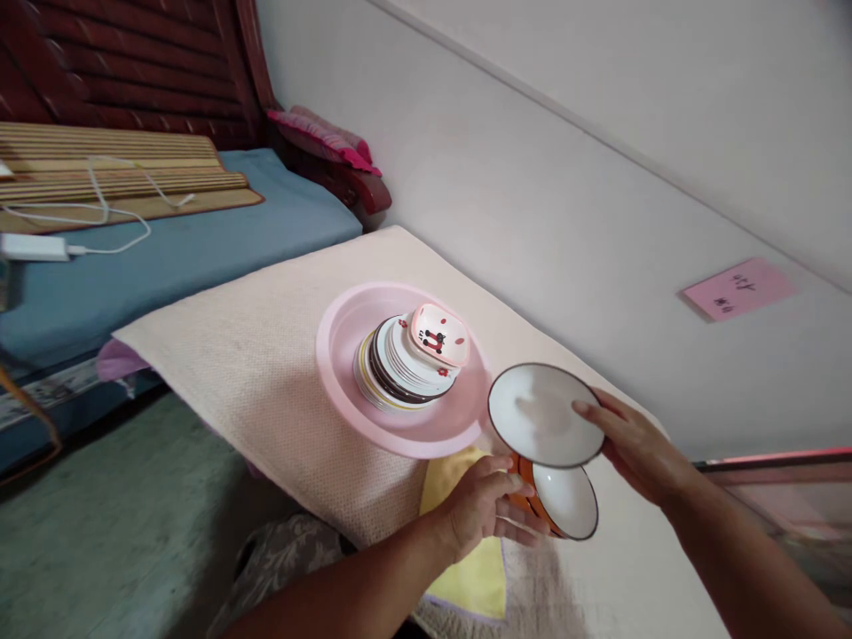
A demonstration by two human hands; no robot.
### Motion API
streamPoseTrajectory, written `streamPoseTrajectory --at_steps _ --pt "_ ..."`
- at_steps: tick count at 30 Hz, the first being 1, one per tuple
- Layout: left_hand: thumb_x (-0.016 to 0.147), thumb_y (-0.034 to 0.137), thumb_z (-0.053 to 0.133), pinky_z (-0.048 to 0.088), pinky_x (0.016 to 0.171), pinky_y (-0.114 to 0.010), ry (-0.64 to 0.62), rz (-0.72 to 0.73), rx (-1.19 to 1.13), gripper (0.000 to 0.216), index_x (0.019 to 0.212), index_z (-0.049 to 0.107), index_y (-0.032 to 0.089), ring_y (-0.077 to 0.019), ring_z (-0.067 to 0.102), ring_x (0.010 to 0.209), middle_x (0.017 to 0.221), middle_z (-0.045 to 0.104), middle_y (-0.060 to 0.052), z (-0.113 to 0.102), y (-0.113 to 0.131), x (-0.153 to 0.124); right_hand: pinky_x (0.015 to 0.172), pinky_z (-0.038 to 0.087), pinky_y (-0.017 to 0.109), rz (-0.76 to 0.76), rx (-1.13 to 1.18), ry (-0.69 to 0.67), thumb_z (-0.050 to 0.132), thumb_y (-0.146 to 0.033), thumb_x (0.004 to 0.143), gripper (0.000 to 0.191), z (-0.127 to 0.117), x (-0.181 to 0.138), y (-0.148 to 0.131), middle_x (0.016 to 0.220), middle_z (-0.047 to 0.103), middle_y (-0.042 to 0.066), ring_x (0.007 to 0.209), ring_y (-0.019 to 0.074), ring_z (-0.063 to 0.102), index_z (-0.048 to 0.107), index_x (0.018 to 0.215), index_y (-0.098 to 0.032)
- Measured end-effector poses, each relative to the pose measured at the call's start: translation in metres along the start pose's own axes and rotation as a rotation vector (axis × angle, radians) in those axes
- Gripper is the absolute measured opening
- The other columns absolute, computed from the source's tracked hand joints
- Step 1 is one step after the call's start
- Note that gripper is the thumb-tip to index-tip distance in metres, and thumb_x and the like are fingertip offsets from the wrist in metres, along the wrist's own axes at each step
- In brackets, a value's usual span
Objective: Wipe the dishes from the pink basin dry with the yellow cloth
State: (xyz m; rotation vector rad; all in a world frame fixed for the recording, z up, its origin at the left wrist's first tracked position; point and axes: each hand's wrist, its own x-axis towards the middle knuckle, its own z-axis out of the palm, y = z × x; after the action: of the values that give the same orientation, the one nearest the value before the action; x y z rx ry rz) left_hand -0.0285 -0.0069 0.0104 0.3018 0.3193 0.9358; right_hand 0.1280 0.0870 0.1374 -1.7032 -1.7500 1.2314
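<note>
My right hand (639, 448) grips a round bowl (542, 415) by its right edge, thumb over the rim. The bowl is white inside with a thin dark rim, and its underside is hidden. Below it, an orange bowl (569, 501) with a white inside lies tilted, partly covered by the held one. My left hand (483, 506) is beside the orange bowl's left side with fingers spread; whether they touch it I cannot tell. A yellow cloth (476, 577) lies under my left hand.
A pink basin (333, 390) holds stacked plates (399, 355) topped by a small patterned square dish (439, 335). It stands on a cloth-covered table (253, 355) against a wall (532, 195). A blue bed (266, 213) with a rolled-out mat (133, 169) and white cable is at left.
</note>
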Motion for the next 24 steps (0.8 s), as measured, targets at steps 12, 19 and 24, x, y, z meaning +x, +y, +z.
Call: streamPoseTrajectory --at_steps 12,19,24 --pt "0.065 0.035 0.065 0.049 0.059 -0.032 0.045 -0.035 -0.036 0.046 0.102 0.045 0.016 -0.0206 0.066 0.063 0.087 0.066 -0.009 0.000 0.004 -0.004 0.069 0.052 0.034 -0.421 -0.364 0.493 0.062 -0.051 0.072 0.053 0.013 0.124 -0.046 0.089 0.064 0.005 0.081 0.0222 0.060 0.058 0.117 -0.024" --pt "0.068 0.032 0.061 0.049 0.056 -0.032 -0.009 -0.022 -0.041 0.039 0.101 0.050 0.015 -0.0218 0.067 0.063 0.083 0.067 -0.010 -0.007 0.001 -0.001 0.082 0.047 0.038 -0.579 -0.535 0.435 0.063 -0.051 0.071 0.057 0.035 0.168 -0.070 0.104 0.059 0.006 0.088 0.0210 0.057 0.054 0.122 -0.026" --pt "0.069 0.033 0.058 0.048 0.055 -0.029 -0.023 -0.021 -0.039 0.038 0.101 0.055 0.013 -0.0193 0.065 0.062 0.083 0.067 -0.011 -0.007 0.002 -0.002 0.086 0.044 0.038 -0.623 -0.633 0.372 0.065 -0.050 0.070 0.058 0.050 0.181 -0.077 0.108 0.056 0.007 0.091 0.0210 0.055 0.054 0.122 -0.027"
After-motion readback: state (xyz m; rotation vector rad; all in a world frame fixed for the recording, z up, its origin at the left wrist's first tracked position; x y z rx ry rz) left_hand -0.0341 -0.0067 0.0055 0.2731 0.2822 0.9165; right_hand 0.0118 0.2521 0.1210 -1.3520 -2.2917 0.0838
